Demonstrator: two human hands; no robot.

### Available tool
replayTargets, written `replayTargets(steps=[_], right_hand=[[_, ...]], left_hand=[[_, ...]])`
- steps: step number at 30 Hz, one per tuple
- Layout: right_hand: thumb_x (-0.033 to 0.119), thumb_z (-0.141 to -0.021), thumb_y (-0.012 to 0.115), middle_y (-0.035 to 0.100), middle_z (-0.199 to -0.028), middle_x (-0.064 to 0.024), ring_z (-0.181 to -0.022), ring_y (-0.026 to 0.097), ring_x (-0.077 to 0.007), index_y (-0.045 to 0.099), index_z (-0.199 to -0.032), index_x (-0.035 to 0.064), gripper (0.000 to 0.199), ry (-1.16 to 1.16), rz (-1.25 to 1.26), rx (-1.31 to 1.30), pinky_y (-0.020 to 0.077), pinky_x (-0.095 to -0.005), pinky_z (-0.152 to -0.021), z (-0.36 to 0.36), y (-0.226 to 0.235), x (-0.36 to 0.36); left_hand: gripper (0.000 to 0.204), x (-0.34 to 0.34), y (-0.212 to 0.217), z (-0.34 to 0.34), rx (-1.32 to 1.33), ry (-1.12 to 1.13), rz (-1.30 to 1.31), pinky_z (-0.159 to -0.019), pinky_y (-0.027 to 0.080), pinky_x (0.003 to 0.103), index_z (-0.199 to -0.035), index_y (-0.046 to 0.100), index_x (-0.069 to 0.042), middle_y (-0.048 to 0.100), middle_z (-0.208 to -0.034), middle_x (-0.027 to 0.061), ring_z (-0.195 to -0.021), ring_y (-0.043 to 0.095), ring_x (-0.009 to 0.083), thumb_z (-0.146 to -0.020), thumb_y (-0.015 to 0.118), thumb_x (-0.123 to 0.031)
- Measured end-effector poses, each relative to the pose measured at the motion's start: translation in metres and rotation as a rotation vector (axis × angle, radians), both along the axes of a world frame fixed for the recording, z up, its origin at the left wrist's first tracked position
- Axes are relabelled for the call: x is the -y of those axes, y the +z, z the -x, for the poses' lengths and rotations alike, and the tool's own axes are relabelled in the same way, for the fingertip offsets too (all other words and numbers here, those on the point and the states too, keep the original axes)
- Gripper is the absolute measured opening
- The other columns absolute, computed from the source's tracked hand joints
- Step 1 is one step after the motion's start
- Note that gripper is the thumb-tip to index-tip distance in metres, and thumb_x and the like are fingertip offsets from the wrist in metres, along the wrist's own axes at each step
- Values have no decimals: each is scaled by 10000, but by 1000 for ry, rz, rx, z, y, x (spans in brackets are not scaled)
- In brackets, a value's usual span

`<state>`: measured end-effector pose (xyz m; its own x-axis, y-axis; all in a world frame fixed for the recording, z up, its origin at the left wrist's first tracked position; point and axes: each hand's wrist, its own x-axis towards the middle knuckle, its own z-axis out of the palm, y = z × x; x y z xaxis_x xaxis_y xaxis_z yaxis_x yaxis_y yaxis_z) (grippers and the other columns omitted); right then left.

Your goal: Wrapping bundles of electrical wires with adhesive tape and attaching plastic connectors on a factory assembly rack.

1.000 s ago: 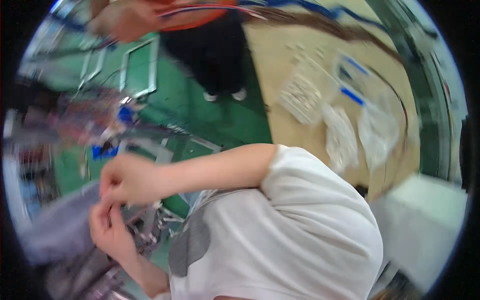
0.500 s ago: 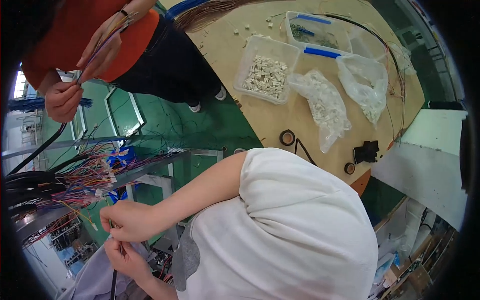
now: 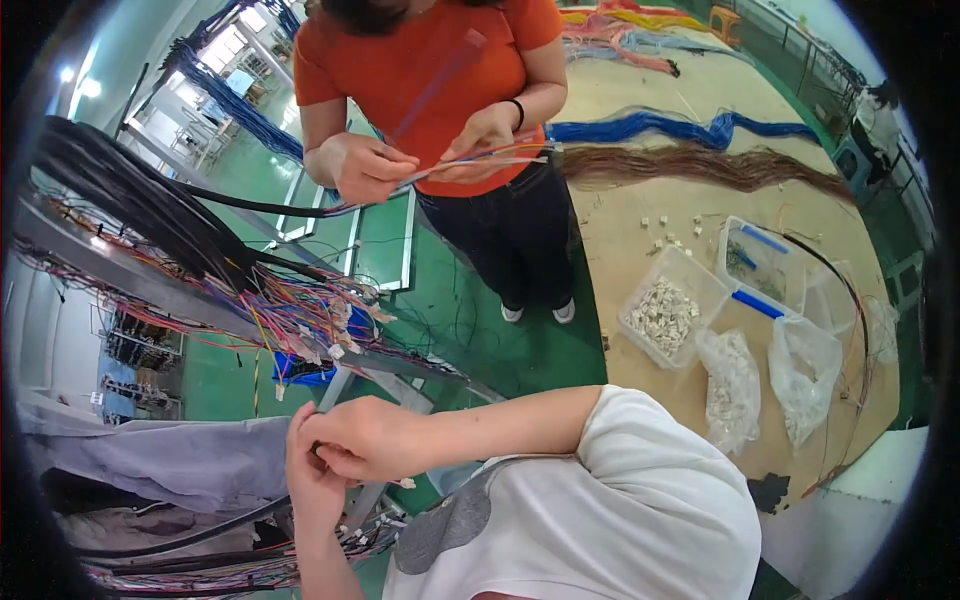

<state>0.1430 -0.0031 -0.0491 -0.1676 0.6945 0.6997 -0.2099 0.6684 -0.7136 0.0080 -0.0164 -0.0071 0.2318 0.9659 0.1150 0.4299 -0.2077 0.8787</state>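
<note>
My right hand (image 3: 378, 436) is closed, its fingers curled around a small dark piece that I cannot make out. Close against it, my left hand (image 3: 318, 490) is closed too, its fingers partly hidden behind the right. A black cable (image 3: 215, 532) runs from the lower left up to my left hand, which grips it; its end is hidden between the hands. Beyond my hands, a metal rail (image 3: 150, 275) carries thick black cables (image 3: 150, 195) and many coloured wires (image 3: 290, 310) with white connectors.
Across from me, a person in an orange top (image 3: 430, 80) holds a bundle of coloured wires (image 3: 500, 157). On the wooden table (image 3: 640, 210) lie blue wires (image 3: 650, 130), brown wires (image 3: 700, 168), a tub of white connectors (image 3: 665, 315) and plastic bags (image 3: 730, 385). Grey cloth (image 3: 170, 460) hangs at left.
My view has swung up and left, so the co-worker, rail and table now sit farther right. My hands have drawn closer together, the right overlapping the left. The tape rolls have gone from sight.
</note>
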Motion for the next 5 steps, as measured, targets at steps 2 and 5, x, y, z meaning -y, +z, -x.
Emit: replayTargets(steps=[2,5], right_hand=[[63,-735,480,536,-619,-137,-577,537,-319,481,-888,48,153,19,-53,61,414,-396,-525,1,4,-1],[113,-755,511,541,-641,-137,-597,542,-317,485,-907,55,164,-71,-39,64,413,-409,-533,2,6,-3]], left_hand=[[551,-4,5,9,182,-13,316,-407,418,219,-1181,360,-42,532,-838,110,-483,503,122,-672,530,86],[543,-9,6,21,433,-17,510,-417,444,236,-1191,368,-90,537,-813,111,-506,537,165,-688,549,7]])
